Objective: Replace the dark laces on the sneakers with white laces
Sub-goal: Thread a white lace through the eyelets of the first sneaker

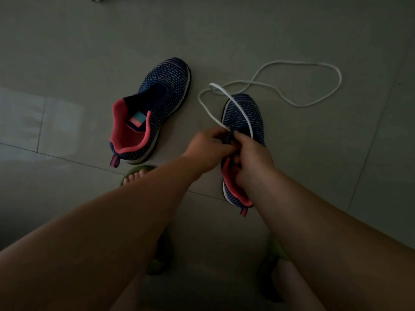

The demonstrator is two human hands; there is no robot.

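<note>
Both hands meet over the lace area of the right-hand sneaker (243, 117). The left hand (207, 145) has its fingers curled, pinching the white lace (226, 96) where it enters the shoe; the right hand (251, 158) is curled too, its fingertips at the same spot and its palm over the shoe's opening. Exactly what the right fingers hold is hard to make out in the dim light, though they appear closed on the lace or the shoe's upper.

That sneaker is dark blue knit with pale dashes, a pink collar and a pull tab at the heel. It stands on the tiled floor (67, 52) with its toe pointing away; its tongue and eyelets are hidden behind the hands. From the pinch the lace rises in two bright strands over the toe, then trails in thinner loops across the floor towards the right.

The other sneaker (155, 108), same pattern, stands apart to the left, laceless, its pink lining and a teal label visible.

A foot in a green slipper (134, 173) shows under the left forearm; a second slipper lower down is mostly hidden by the arms. Bare tile lies open on every side of the shoes.
</note>
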